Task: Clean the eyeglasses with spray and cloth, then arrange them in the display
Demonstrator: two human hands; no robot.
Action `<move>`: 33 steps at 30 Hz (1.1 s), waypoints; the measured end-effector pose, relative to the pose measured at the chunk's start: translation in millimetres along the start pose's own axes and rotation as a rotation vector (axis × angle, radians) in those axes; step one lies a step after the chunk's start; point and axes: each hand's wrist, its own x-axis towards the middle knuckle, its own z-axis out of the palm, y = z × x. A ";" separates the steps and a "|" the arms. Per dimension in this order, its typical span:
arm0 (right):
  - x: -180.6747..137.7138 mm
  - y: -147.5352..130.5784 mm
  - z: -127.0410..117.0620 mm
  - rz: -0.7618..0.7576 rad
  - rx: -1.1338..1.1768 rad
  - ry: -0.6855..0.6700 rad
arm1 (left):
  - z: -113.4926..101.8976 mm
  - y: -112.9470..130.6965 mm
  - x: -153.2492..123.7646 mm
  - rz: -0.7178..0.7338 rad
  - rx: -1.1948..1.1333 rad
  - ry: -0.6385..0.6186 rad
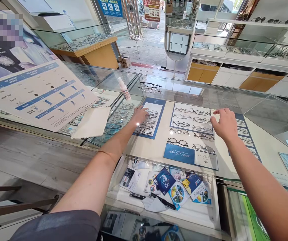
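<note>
My left hand (140,115) reaches forward with fingers stretched out, over the left column of eyeglasses (145,129) on a blue-edged display card (155,125). No held thing shows in it. Palm down, my right hand (225,124) has its thumb apart and fingers loosely bent, holding nothing visible. It is between the middle eyeglasses (201,120) and a right-hand column of frames (244,130). Whether either hand touches the glass counter (184,90) is hard to tell. Near its far edge lies a pair of dark-rimmed glasses (151,85).
A white spray bottle (124,88) stands on the counter, left of my left hand. Nearer lie a cream cloth (92,122) and a large printed price sheet (40,87). Below is an open drawer (214,207) with cards, discs and a black pen (162,201). A mirror (177,30) stands beyond.
</note>
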 end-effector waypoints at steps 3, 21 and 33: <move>0.2 0.9 1.1 -0.008 0.005 0.007 | -1.9 1.9 -0.6 0.004 0.020 -0.012; -0.5 -2.6 -2.5 0.003 -0.019 -0.011 | -1.3 7.3 6.0 -0.012 -0.030 -0.072; 0.0 0.8 1.1 -0.007 0.005 0.013 | -24.2 30.8 -8.8 -0.067 -0.075 0.063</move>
